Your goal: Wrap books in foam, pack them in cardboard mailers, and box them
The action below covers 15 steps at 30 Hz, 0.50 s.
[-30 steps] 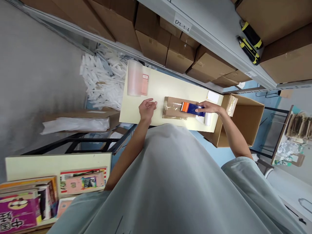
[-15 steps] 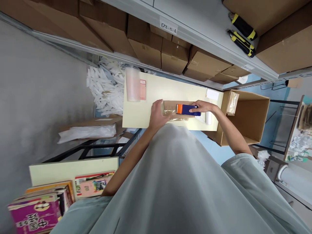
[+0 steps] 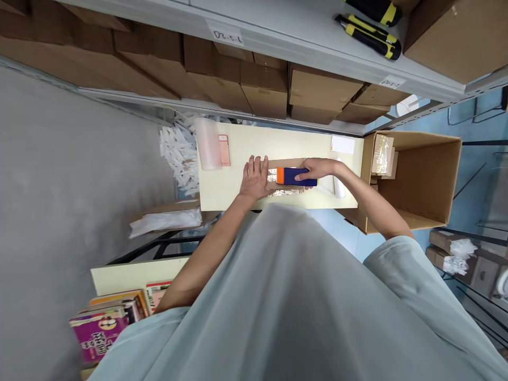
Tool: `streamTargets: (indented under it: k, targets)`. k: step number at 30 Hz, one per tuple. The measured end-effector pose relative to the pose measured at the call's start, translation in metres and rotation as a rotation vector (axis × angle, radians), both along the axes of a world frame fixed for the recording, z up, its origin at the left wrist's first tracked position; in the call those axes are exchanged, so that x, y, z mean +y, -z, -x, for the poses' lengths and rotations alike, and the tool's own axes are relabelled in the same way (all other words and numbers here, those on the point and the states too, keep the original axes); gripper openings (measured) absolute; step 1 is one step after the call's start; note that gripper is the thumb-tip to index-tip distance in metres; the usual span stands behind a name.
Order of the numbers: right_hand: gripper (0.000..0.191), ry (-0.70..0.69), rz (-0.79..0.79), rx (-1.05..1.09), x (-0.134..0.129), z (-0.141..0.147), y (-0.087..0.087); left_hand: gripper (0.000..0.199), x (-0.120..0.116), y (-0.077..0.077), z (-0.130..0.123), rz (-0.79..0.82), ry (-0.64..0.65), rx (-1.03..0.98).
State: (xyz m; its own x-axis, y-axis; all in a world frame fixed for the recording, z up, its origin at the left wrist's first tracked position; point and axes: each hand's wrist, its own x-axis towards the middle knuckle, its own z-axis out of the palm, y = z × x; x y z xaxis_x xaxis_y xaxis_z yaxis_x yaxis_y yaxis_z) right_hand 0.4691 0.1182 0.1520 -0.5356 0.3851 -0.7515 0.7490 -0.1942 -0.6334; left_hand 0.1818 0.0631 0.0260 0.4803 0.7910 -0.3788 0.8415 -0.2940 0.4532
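On the pale tabletop [image 3: 246,145] lies a flat brown cardboard box [image 3: 286,163] with strips of shiny clear tape on it. My right hand [image 3: 315,168] grips a dark blue tape dispenser [image 3: 296,175] with an orange front end, held over the box. At the box's left end rests my left hand [image 3: 255,179], laid flat with its fingers stretched out. The dispenser hides the middle of the box. A white roll [image 3: 339,180] lies to the right of my right hand.
A large open carton [image 3: 420,180] stands at the table's right end, with small taped boxes inside. Shelving [image 3: 301,58] with brown boxes and yellow-black utility knives [image 3: 369,37] runs along the far side. A translucent cylinder [image 3: 208,144] and a pink card [image 3: 224,150] lie at left.
My right hand and the tape dispenser have shifted slightly left along the box. My left hand now lies flatter, fingers stretched over its left end. The camera view has shifted.
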Motion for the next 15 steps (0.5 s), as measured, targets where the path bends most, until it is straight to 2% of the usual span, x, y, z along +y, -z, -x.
streamTargets:
  k: [2,4,8,11,15]
  targets:
    - [0.061,0.001,0.058,-0.015,-0.001,-0.024,-0.009,0.144,0.000,-0.001,-0.001,0.002,0.001,0.008]
    - [0.066,0.008,0.098,-0.039,-0.002,-0.062,-0.018,0.143,0.000,-0.001,-0.002,0.000,-0.005,-0.001]
    - [0.072,0.028,0.055,-0.051,-0.001,-0.140,-0.022,0.143,0.002,-0.001,-0.004,0.000,-0.029,-0.038]
    - [0.073,0.003,0.034,-0.059,0.001,-0.166,-0.004,0.144,0.004,-0.002,-0.006,0.007,-0.051,-0.058]
    - [0.069,-0.044,-0.057,-0.159,0.005,-0.149,0.031,0.144,0.005,-0.003,-0.008,0.016,-0.062,-0.059]
